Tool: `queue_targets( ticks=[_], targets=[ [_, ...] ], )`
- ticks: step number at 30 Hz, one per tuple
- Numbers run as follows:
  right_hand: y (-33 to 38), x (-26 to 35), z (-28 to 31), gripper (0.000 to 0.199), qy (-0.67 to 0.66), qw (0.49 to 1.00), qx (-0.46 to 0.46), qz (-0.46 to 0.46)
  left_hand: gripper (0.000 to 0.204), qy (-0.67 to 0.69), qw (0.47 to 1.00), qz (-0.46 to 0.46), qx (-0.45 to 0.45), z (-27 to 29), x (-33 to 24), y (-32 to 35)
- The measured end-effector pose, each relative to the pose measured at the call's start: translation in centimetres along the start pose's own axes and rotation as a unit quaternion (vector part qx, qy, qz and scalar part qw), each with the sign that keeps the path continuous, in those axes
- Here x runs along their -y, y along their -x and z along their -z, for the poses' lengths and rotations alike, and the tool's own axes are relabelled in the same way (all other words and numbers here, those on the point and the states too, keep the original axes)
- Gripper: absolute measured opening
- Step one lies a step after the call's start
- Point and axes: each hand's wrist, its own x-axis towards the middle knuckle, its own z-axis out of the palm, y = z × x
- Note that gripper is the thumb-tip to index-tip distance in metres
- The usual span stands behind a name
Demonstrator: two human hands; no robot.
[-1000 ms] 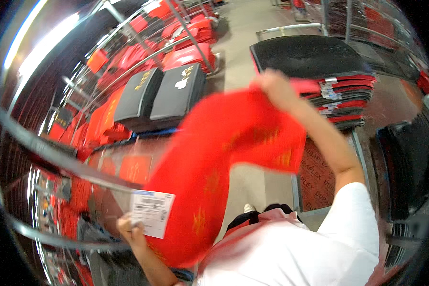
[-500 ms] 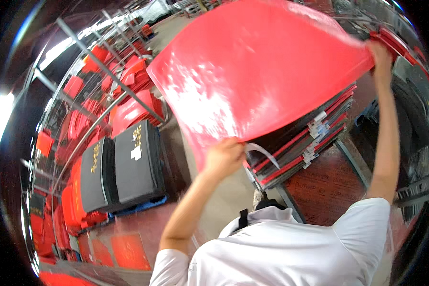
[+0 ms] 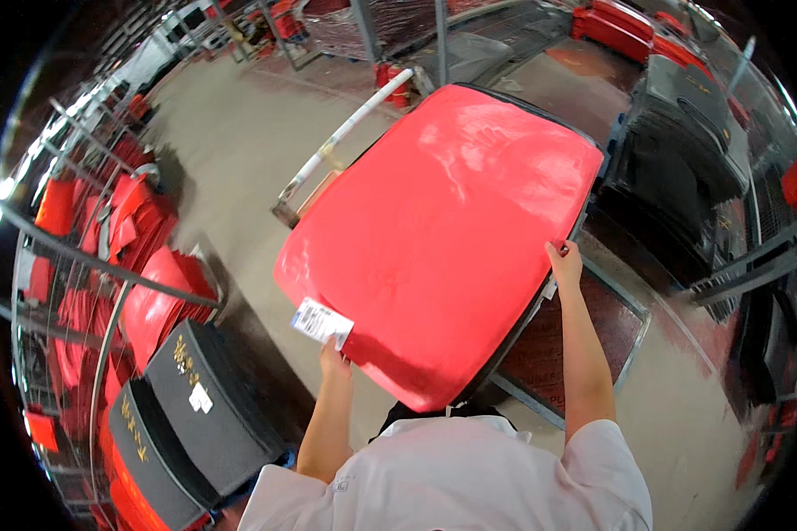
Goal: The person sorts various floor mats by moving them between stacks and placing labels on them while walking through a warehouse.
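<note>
A large glossy red mat (image 3: 425, 239) with rounded corners lies in front of me, over a pile with dark edges showing at its far and right sides. At its near left edge, my left hand (image 3: 332, 358) pinches a printed white label (image 3: 321, 322) that lies against the red surface. My right hand (image 3: 566, 264) is closed on the mat's right edge, thumb and fingers together. Under the right wrist a bit of another white tag shows. The mat hides most of the pile below.
Dark grey folded mats (image 3: 212, 407) stand stacked at the lower left. Metal racks (image 3: 106, 265) with red mats line the left. A white pole (image 3: 345, 133) stands by the mat's far left side. Black stacked mats (image 3: 673, 168) are on the right, beside a metal-framed brown board (image 3: 549, 354).
The red mat was lifted and bowed in both hands; now it lies flatter on the pile. My right hand has come in closer. The white strip by my left hand now shows as a label.
</note>
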Motion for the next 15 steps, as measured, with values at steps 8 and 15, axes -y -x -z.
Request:
queue_targets(
  ticks=[8, 15],
  targets=[
    [-6.9, 0.1, 0.1, 0.038, -0.166, 0.971, -0.089, 0.148, 0.019, -0.201, 0.962, -0.090, 0.162, -3.7, -3.1, 1.0],
    [-11.3, -4.5, -1.0, 0.056, 0.004, 0.990, -0.085, 0.112, 0.023, -0.182, 0.971, -0.072, 0.137, -7.1, -1.0, 0.8]
  ],
)
